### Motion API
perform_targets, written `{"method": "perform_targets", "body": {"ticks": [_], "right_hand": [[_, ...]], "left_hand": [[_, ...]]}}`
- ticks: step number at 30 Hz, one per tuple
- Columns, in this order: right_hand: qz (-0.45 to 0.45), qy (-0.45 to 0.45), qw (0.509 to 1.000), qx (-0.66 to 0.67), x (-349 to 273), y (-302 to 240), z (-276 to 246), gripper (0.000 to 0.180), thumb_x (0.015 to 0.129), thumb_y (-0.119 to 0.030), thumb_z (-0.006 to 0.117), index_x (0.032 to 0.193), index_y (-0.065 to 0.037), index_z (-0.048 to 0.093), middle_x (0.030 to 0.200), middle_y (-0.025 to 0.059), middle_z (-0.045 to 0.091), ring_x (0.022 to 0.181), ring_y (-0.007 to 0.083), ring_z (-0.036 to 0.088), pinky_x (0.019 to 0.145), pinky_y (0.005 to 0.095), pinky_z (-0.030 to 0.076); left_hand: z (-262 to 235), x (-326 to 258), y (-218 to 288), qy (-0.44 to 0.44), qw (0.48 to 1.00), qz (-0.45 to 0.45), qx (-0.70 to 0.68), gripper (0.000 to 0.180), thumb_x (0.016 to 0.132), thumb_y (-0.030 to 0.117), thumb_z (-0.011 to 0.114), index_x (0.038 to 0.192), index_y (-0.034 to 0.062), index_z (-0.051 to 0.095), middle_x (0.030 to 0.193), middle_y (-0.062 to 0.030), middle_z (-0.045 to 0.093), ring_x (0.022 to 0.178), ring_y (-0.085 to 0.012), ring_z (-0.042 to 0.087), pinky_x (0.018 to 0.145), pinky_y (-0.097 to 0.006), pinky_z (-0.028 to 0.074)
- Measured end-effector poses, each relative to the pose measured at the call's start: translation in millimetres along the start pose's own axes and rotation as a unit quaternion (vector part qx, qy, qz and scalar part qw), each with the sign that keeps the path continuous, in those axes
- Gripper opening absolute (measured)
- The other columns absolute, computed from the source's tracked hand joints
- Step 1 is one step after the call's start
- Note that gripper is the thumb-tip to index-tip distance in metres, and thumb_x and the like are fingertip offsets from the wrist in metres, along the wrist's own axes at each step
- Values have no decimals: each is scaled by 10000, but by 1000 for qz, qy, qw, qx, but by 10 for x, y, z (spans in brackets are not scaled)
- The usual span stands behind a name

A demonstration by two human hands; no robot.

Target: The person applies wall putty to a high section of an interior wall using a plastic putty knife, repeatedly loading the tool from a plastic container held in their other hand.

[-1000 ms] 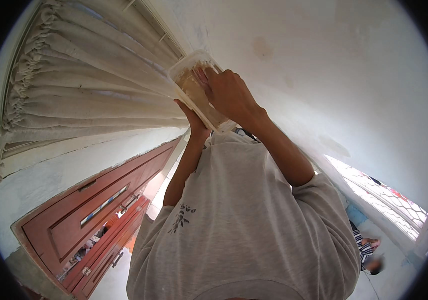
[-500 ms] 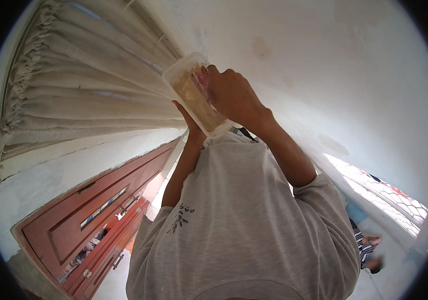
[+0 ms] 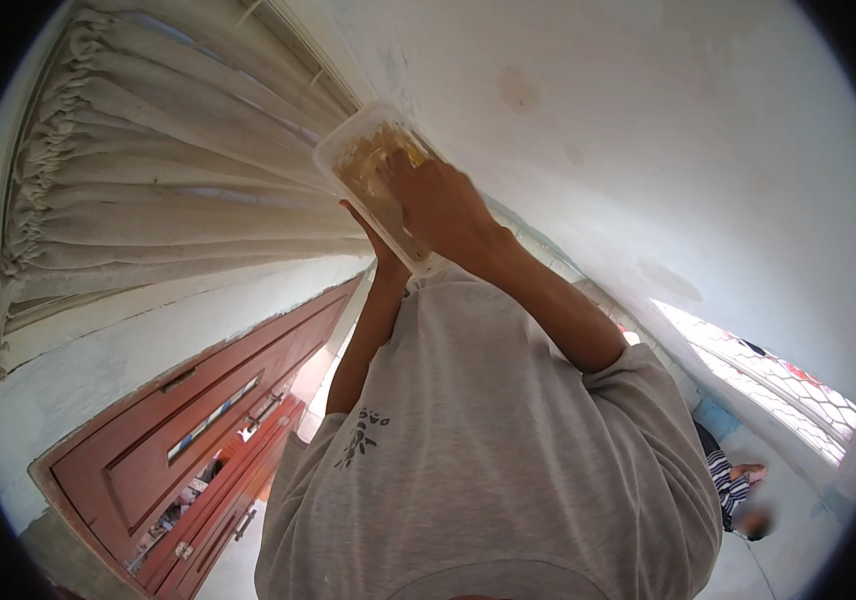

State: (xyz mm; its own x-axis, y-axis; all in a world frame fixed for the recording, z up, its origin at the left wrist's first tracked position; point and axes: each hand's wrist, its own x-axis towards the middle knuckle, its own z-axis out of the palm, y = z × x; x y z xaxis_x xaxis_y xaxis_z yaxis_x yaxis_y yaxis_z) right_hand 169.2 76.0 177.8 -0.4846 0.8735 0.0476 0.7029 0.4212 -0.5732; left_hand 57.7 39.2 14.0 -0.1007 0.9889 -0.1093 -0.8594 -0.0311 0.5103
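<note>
A box (image 3: 373, 170) sits in the upper middle of the frame — one hand (image 3: 445, 208) lies on it, the other hand (image 3: 376, 240) is under it. Curtain (image 3: 148, 190) at upper left, door (image 3: 198, 430) at lower left, window (image 3: 768, 385) at right.

The clear tub (image 3: 373, 165) rests on no furniture: two hands carry it, raised. The left hand (image 3: 366, 228) backs it from behind, mostly hidden; the right hand (image 3: 445, 208) lies across its open face, fingertips on the yellowish contents. Low at the right edge, a pale floor (image 3: 788, 560) bears a seated person (image 3: 733, 485) in stripes.
</note>
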Motion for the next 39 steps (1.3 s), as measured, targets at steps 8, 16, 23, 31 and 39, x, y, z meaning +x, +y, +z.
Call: {"method": "perform_targets", "body": {"ticks": [8, 16, 23, 31, 39], "right_hand": [[36, 59, 979, 192, -116, 100, -541, 367, 930, -92, 656, 1249, 69, 570, 890, 218, 740, 739, 333, 746, 634, 402, 588], [126, 126, 736, 653, -241, 537, -692, 363, 975, -85, 675, 1289, 65, 572, 1033, 100, 746, 882, 143, 706, 769, 277, 562], [172, 85, 473, 860, -351, 497, -781, 367, 1053, -128, 552, 1388, 23, 540, 1253, 93, 673, 1078, 146, 675, 894, 292, 590], [-50, 255, 829, 496, 322, 80, -1646, 283, 1034, -114, 615, 1308, -52, 584, 1139, 62, 685, 981, 124, 674, 867, 296, 573], [-234, 468, 850, 59, 1869, -560, -3010, 270, 935, -79, 668, 1098, 65, 508, 795, 214, 694, 676, 377, 710, 603, 392, 558]], "left_hand": [[293, 64, 165, -20, 994, -79, -68, 978, 923, 868, 263, 1628, 190, 246, 1619, -85, 368, 1449, -311, 414, 1195, -497, 376], [190, 137, 105, -46, 990, -89, 98, 906, 945, 829, 327, 1597, 200, 331, 1526, -99, 492, 1352, -316, 527, 1120, -522, 463], [332, 96, 63, -59, 982, -159, -81, 777, 1004, 740, 351, 1577, 218, 382, 1482, -39, 542, 1312, -278, 558, 1111, -521, 461], [129, 57, 154, -38, 997, -69, -25, 783, 993, 755, 362, 1593, 253, 333, 1563, -23, 452, 1415, -271, 464, 1163, -512, 411], [231, -116, 357, -121, 984, 79, 105, 800, 973, 783, 372, 1583, 267, 339, 1543, -19, 460, 1405, -272, 467, 1138, -514, 434]]}}
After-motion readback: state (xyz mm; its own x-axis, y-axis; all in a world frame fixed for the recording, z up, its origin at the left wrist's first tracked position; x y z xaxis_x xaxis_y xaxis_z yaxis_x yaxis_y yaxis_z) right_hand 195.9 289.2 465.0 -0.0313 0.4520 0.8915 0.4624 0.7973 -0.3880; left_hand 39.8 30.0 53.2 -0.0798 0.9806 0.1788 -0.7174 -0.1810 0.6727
